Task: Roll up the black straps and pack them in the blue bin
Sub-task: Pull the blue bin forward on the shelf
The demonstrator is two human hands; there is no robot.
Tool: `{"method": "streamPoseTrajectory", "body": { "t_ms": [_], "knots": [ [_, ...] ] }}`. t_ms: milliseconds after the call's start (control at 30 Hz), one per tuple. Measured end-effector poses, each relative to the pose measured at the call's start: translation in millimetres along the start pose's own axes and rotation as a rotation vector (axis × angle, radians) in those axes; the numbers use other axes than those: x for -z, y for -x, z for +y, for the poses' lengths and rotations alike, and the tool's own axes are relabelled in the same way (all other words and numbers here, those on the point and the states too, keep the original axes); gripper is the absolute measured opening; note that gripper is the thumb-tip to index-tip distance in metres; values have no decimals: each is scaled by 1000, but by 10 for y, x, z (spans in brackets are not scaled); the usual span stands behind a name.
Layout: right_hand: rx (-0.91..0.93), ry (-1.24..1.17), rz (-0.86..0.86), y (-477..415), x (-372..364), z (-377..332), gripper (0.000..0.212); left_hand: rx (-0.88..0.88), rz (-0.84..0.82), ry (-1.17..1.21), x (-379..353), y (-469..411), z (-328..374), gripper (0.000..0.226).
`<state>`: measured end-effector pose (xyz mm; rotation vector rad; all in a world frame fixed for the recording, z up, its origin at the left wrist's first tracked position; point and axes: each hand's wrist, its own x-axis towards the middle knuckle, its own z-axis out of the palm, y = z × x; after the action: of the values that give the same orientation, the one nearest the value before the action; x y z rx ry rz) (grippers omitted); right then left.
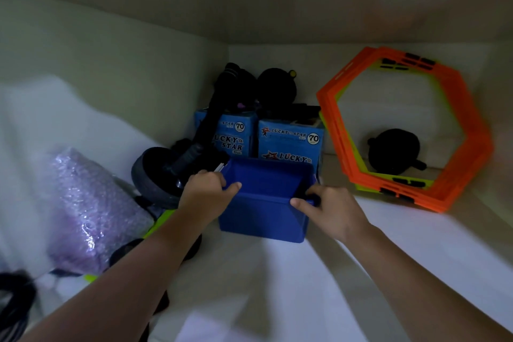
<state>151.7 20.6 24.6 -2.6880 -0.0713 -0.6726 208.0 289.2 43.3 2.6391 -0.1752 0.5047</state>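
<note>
On a white shelf surface (277, 272), blue bin (263, 219) sits centre, open top, inside too dark to tell contents. Left hand (205, 191) grips bin's left rim, thumb over the edge. Right hand (330, 208) grips bin's right rim, thumb on front wall. Behind bin, touching or just beside: two blue Lucky Star boxes (291, 141), black gear on top. Right of bin: orange hexagon rings (469, 130) leaning on wall. Left of bin: ab wheel (155, 175), purple bubble wrap bundle (91, 211). Far lower left of bin: black straps (14, 300), blurred.
</note>
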Motion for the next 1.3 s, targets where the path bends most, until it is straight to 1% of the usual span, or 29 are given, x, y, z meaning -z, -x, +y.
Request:
{"method": "streamPoseTrajectory", "body": {
  "t_ms": [67,233,333,400,567,667,700,800,867,967,1067,1133,1200,1267,1300],
  "knots": [
    [0,0,26,17,-1,51,51,-12,10,40,-19,9,3,43],
    [-23,3,60,142,107,275,56,-48,-33,116,-184,31,98,36],
    [-46,26,83,287,271,498,54,-136,-39,123,-315,107,290,32],
    [-65,43,95,415,393,648,50,-202,-18,146,-390,190,446,27],
    [-121,72,142,845,717,926,39,-283,59,261,-488,497,797,17],
    [-160,51,156,1165,904,1019,31,-288,26,338,-487,732,944,9],
    [-167,47,162,1268,955,1036,30,-287,9,336,-475,819,977,8],
    [-183,37,161,1567,1088,1046,27,-319,25,322,-409,1098,1040,4],
    [-180,44,170,1764,1163,1017,31,-320,-7,395,-330,1301,1040,4],
    [-187,17,177,2058,1257,918,43,-303,-25,481,-200,1621,1003,10],
    [-201,-12,192,2328,1319,785,43,-258,-34,468,-55,1909,977,13],
    [-210,-19,213,2484,1355,710,43,-225,-50,513,10,2075,985,16],
    [-211,-18,214,2593,1387,652,46,-230,-24,550,39,2199,986,20],
    [-212,-4,195,2650,1421,615,53,-258,3,552,57,2266,981,15],
    [-212,11,189,2663,1446,600,57,-271,17,501,68,2272,975,10]
  ]
}}
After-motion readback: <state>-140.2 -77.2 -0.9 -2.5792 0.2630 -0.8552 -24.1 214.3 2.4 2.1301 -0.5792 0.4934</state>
